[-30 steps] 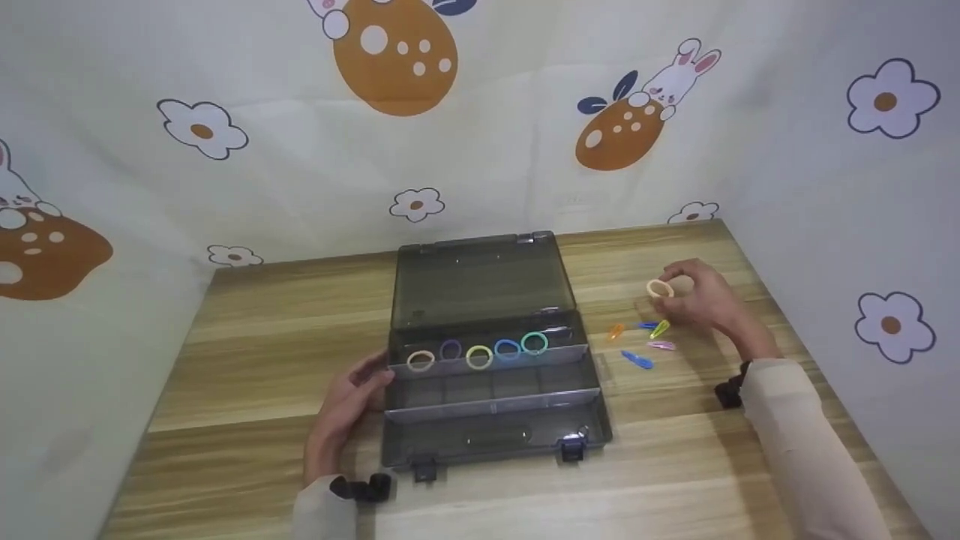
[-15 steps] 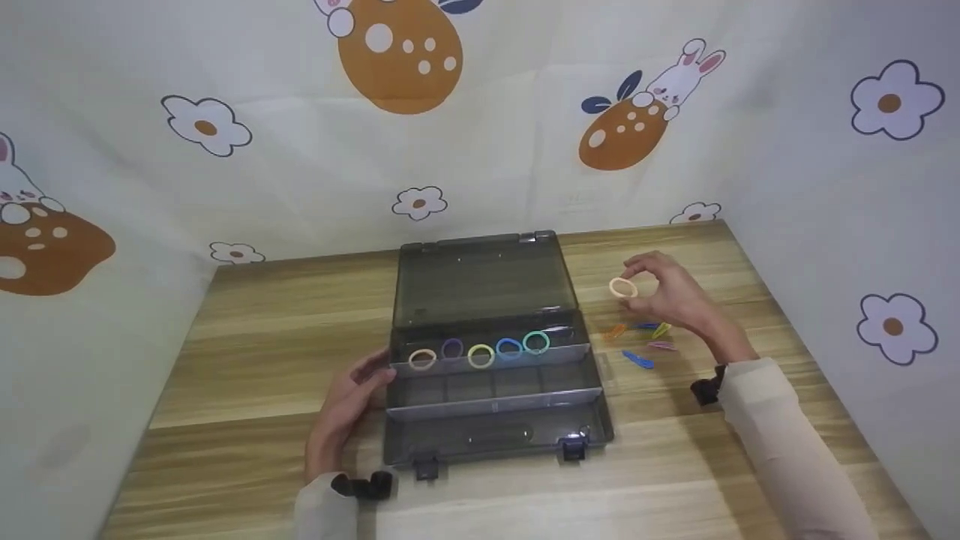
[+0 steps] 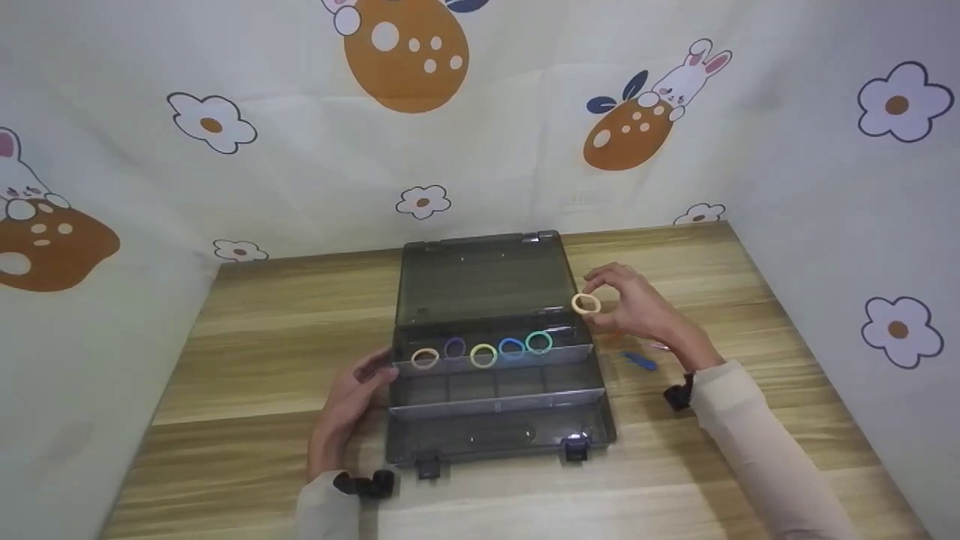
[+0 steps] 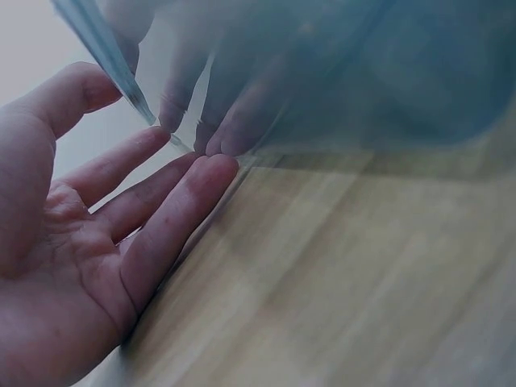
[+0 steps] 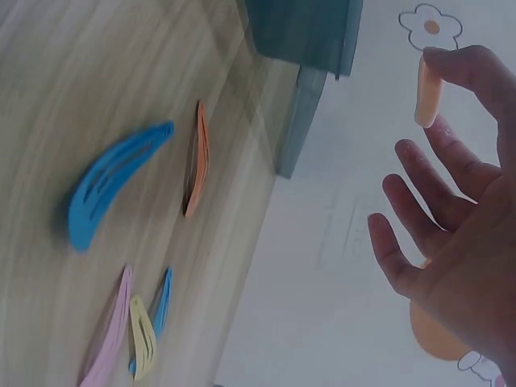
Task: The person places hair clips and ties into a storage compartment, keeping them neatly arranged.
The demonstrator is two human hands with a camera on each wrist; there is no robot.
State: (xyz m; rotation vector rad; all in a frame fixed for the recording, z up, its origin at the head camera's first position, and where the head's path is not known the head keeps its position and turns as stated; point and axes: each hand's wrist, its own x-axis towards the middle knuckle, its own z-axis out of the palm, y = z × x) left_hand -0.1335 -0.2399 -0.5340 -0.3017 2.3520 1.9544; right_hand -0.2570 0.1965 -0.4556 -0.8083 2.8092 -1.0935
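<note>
My right hand [image 3: 637,306] pinches a pale peach hair tie [image 3: 586,304] between thumb and index finger, above the right edge of the open, smoky-grey plastic box [image 3: 495,433]. In the right wrist view the hair tie [image 5: 428,93] appears edge-on, and the other fingers are spread apart. Several hair ties stand along the box's back row: peach [image 3: 424,358], purple [image 3: 454,348], yellow [image 3: 484,355], blue [image 3: 511,349] and green [image 3: 538,343]. At the box's left side, my left hand [image 3: 352,394] rests with its fingertips touching the wall [image 4: 322,81], fingers mostly straight.
Snap hair clips lie right of the box: a large blue one [image 5: 117,185], an orange one [image 5: 198,161], a pink one [image 5: 109,330], a yellow one [image 5: 143,339] and a small blue one [image 5: 164,302]. The raised lid [image 3: 484,281] leans back toward the patterned cloth.
My right hand has carried the peach hair tie leftward from the right side of the table to the box's right edge. The left hand stays at the box.
</note>
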